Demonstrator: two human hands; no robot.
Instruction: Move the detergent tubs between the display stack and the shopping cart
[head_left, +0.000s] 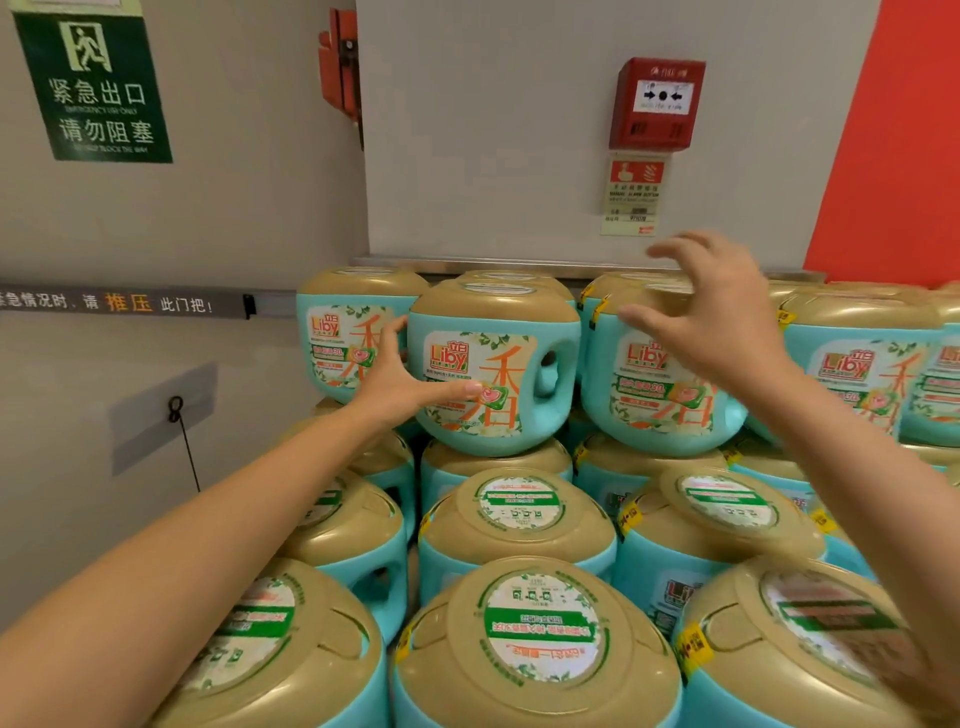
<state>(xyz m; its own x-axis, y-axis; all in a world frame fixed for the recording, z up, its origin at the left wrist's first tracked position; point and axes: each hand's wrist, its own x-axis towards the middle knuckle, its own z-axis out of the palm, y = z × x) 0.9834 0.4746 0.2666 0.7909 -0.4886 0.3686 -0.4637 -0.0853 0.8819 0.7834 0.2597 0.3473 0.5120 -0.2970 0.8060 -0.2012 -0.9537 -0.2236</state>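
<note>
A stepped display stack of turquoise detergent tubs with tan lids fills the lower view. On the top row stands one tub (493, 364) with a side handle hole, its label facing me. My left hand (402, 376) is spread open at that tub's left front, thumb across the label and fingers behind its left edge. My right hand (711, 312) hovers open with spread fingers in front of the neighbouring top tub (660, 384), holding nothing. No shopping cart is in view.
Lower tubs (540, 644) lie close under my forearms. Behind the stack is a grey wall with a metal ledge (519, 262), a red fire alarm box (657, 104) and a red panel at right. An emergency exit door with push bar (130, 304) is at left.
</note>
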